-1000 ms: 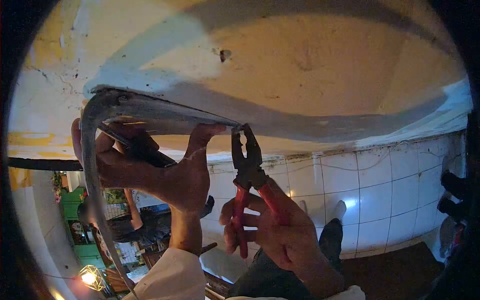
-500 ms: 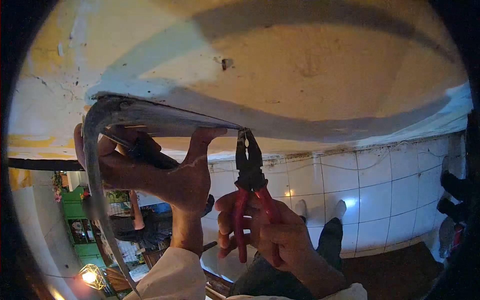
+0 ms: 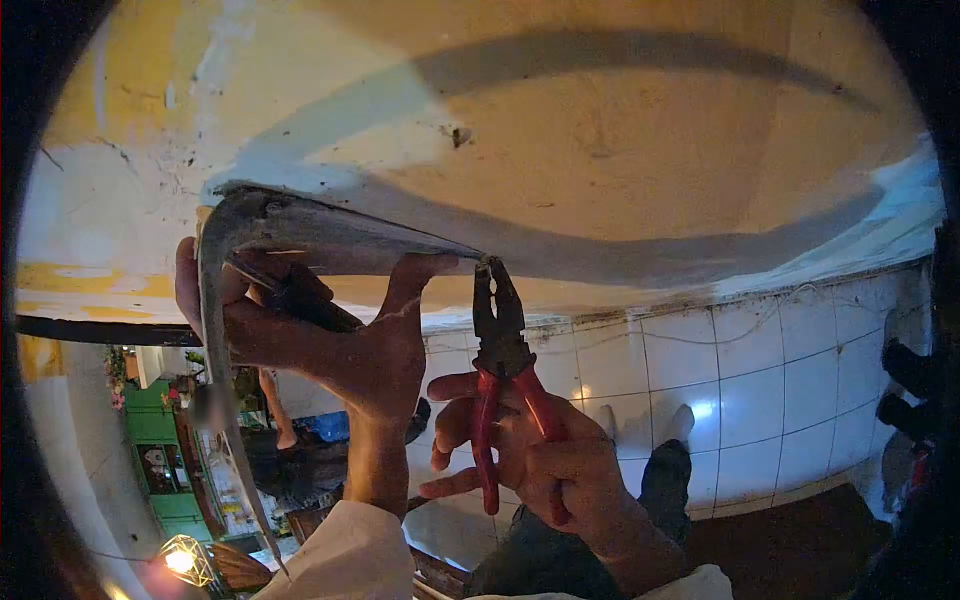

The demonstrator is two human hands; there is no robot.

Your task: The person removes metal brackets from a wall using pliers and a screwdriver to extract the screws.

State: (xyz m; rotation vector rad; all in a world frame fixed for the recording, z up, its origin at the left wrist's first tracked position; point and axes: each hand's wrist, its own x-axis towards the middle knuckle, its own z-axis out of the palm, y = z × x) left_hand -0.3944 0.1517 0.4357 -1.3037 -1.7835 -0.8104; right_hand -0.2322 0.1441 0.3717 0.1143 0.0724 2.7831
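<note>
A grey, bent strip [image 3: 212, 330] with a wide tapering upper face lies along the painted wall surface, one narrow arm hanging down at the left. My left hand [image 3: 375, 345] is closed at its underside, the thumb stretched along the tapering part. In that hand sits a screwdriver [image 3: 305, 298] with a dark handle and thin metal shaft. My right hand [image 3: 560, 460] holds pliers [image 3: 502, 350] with red handles, jaws pointing up. Their tips meet the strip's pointed end, just past my left thumb. Two fingers of the right hand stretch out beyond the handle.
The yellow and white painted wall [image 3: 640, 140] fills the upper view, with a small dark hole [image 3: 459, 136]. White floor tiles [image 3: 740, 370] and a brown mat [image 3: 790, 545] lie below. A lit lamp [image 3: 186, 560] is at lower left. A person [image 3: 285, 450] is in the background.
My left hand and the bent strip appear slightly farther right. The right hand's fingers have loosened and straightened around the pliers' handle, while the jaws stay at the strip's tip.
</note>
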